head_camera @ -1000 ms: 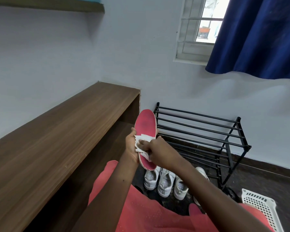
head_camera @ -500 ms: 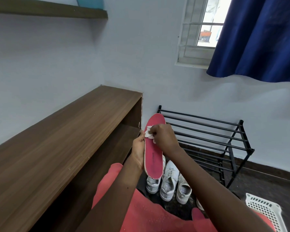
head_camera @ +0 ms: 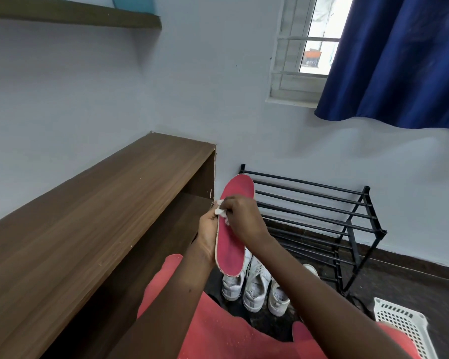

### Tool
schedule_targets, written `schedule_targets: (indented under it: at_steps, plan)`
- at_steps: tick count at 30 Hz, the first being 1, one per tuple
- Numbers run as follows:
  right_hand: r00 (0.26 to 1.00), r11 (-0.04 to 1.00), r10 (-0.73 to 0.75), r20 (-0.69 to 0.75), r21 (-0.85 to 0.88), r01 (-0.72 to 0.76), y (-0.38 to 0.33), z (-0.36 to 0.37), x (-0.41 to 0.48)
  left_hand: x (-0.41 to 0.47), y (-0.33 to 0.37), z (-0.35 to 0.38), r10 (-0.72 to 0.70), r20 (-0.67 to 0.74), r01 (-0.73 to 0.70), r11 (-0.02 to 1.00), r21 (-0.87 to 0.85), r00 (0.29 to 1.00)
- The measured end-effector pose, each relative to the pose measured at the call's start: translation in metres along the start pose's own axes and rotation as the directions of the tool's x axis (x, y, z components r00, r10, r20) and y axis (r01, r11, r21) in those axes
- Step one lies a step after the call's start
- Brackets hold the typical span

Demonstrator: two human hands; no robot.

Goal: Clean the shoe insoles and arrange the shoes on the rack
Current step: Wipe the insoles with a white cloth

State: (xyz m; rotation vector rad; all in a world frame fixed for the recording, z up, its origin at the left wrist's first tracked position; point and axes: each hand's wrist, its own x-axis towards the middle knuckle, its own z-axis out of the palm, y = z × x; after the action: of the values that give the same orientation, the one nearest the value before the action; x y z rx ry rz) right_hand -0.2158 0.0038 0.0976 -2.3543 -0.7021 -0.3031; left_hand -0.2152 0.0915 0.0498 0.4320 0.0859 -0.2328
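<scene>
Pinching the wipe [head_camera: 219,210], the right hand [head_camera: 244,220] has moved up the insole [head_camera: 230,251] gripped by the left hand [head_camera: 207,234]: cleaning continues.

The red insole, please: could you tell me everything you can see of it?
The insole is a long, flat piece with a pinkish-red face and a thin pale edge that looks chipped near the heel. It is held in the air, rounded toe end up and heel end down, above the white shoes on the floor. The left hand grips it from its left edge and back. The right hand presses a white cloth to its upper part, near the left edge.
</scene>
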Motion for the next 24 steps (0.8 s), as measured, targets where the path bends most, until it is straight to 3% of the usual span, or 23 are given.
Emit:
schedule_targets:
  at_steps: [2, 7, 12, 15, 24]
  plan:
    - [1.0, 1.0, 0.008, -0.02, -0.021, -0.009, 0.003, 0.0, 0.008, -0.001, -0.002, 0.001, -0.01, 0.053, 0.012, 0.999, -0.035, 0.999]
    - [0.999, 0.999, 0.035, 0.012, 0.004, -0.035, -0.001, 0.003, -0.008, 0.004, 0.006, -0.008, -0.021, -0.131, 0.033, 0.996, 0.087, 0.991]
    - [1.0, 0.998, -0.018, -0.02, 0.059, 0.019, -0.016, 0.008, -0.04, 0.004, 0.015, -0.006, -0.064, -0.199, 0.094, 0.985, 0.147, 0.978]
    - [0.996, 0.989, 0.088, 0.026, 0.121, -0.09, -0.016, 0.005, -0.04, 0.005, 0.012, -0.011, -0.085, -0.194, 0.118, 0.98, 0.161, 0.977]
    - [0.971, 0.99, 0.135, -0.197, 0.061, -0.126, 0.009, 0.001, 0.003, 0.005, -0.004, 0.002, -0.097, -0.134, 0.123, 0.972, 0.2, 0.986]
